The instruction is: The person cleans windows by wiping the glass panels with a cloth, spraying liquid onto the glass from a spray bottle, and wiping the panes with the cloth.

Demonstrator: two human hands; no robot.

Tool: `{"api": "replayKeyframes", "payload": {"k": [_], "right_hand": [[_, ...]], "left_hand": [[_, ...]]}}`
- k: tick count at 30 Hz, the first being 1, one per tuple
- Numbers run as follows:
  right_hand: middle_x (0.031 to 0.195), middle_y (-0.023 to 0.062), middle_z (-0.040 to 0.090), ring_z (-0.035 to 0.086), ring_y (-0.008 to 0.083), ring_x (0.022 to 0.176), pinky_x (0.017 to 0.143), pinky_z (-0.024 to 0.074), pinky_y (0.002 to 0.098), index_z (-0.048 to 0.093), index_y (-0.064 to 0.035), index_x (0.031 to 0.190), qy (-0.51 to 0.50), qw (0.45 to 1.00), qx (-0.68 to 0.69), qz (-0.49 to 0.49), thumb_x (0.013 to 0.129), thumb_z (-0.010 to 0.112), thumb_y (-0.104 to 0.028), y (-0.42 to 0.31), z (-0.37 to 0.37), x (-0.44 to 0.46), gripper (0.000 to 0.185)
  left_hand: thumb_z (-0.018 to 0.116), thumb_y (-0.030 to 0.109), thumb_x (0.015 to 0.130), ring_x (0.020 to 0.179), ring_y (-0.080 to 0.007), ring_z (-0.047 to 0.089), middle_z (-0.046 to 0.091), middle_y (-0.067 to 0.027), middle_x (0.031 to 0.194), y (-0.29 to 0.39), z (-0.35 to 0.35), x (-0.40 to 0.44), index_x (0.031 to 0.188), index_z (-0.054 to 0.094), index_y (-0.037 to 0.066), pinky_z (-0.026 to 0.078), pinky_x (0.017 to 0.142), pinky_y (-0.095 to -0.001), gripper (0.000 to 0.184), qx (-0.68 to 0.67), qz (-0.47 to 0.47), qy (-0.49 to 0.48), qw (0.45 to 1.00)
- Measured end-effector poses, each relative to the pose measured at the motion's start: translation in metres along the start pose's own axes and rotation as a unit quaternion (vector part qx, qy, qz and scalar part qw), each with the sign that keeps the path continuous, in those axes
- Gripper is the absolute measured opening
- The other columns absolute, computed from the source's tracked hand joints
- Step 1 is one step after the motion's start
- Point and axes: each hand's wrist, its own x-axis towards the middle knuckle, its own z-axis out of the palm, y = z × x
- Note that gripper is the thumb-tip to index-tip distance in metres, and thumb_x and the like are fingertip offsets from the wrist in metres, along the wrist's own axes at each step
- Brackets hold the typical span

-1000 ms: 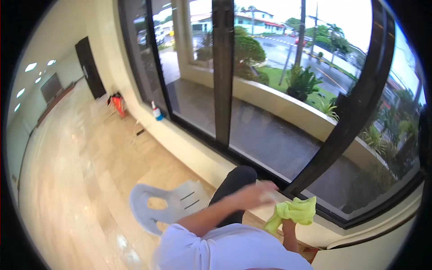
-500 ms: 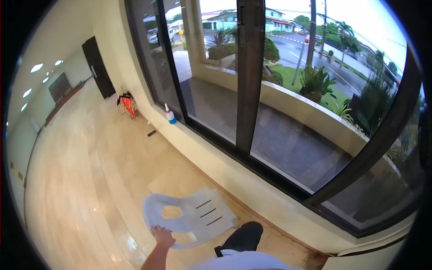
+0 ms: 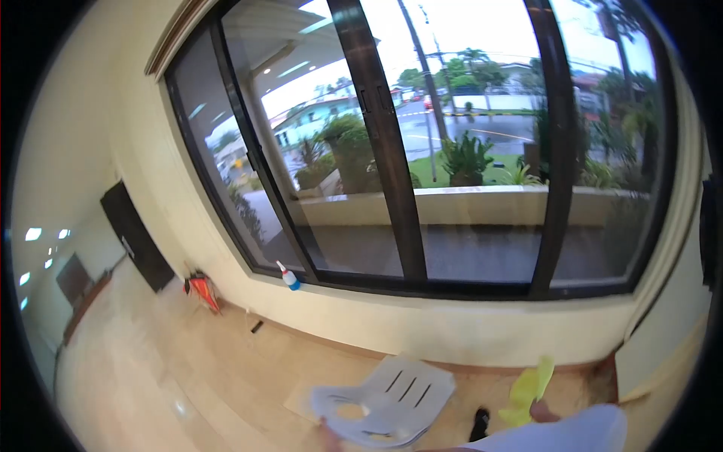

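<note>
A light grey plastic chair (image 3: 410, 399) with slots stands on the floor below the window. My left hand (image 3: 328, 435) is at the chair's left edge, blurred, apparently holding it. At the lower right my right hand (image 3: 544, 411) is closed on a yellow-green cloth (image 3: 527, 392), which hangs out on both sides of the fingers. A dark shoe (image 3: 480, 424) shows on the floor between the chair and the cloth.
Wide dark-framed windows (image 3: 410, 226) stand above a cream sill. A spray bottle (image 3: 288, 277) with blue liquid sits on the sill. Against the wall are a red and black item (image 3: 202, 292) and a small dark object (image 3: 257, 326). A dark door (image 3: 137, 237) stands at the left.
My left hand has left the cloth's side and gone to the chair. The view has tilted up, showing more window. The cloth has come back into view in my right hand.
</note>
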Motion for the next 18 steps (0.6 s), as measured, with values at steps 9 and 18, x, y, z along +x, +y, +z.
{"api": "replayKeyframes", "payload": {"k": [9,18], "right_hand": [[0.118,0.0282,0.063,0.060,0.0402,0.113,0.094,0.0477,0.0484,0.057,0.0049,0.123,0.188,0.977,0.079,0.065,0.092,0.061,-0.017,-0.191,-0.117,0.044,0.038],[0.103,0.0168,0.068,0.063,0.0275,0.103,0.094,0.0464,0.0398,0.065,-0.0014,0.113,0.212,0.892,0.271,-0.295,0.097,0.056,-0.048,-0.531,-0.526,0.174,0.050]], "left_hand": [[0.057,0.037,0.100,0.081,-0.0298,0.070,0.068,-0.0238,0.104,0.025,-0.037,-0.004,0.134,0.048,-0.008,0.057,0.062,-0.0385,0.057,0.210,0.155,-0.192,0.946],[0.067,0.021,0.088,0.142,-0.0488,0.029,0.032,-0.0322,0.153,0.146,0.034,-0.079,0.139,0.045,-0.005,0.033,0.115,-0.0531,0.061,0.520,0.300,-0.022,0.800]]}}
